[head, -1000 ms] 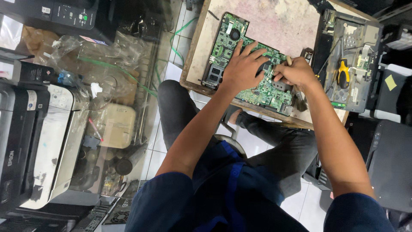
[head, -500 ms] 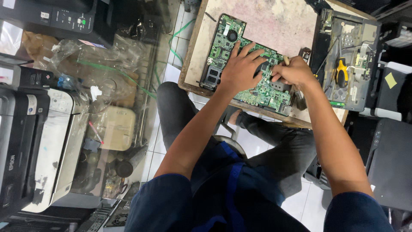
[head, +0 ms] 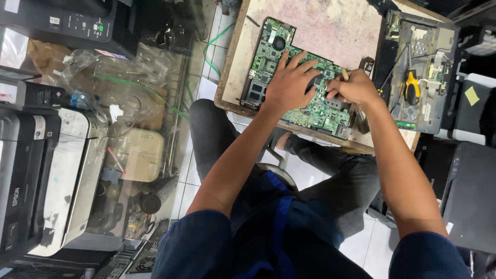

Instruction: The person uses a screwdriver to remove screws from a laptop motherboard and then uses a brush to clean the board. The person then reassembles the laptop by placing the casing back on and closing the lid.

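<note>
Green motherboard (head: 289,82) bare on workbench (head: 336,31), still mid-work: left hand (head: 287,85) spread flat pinning it, right hand (head: 351,88) pinching thin tool (head: 344,74).

White tiled floor (head: 305,170), worn wooden table (head: 235,77)
</note>
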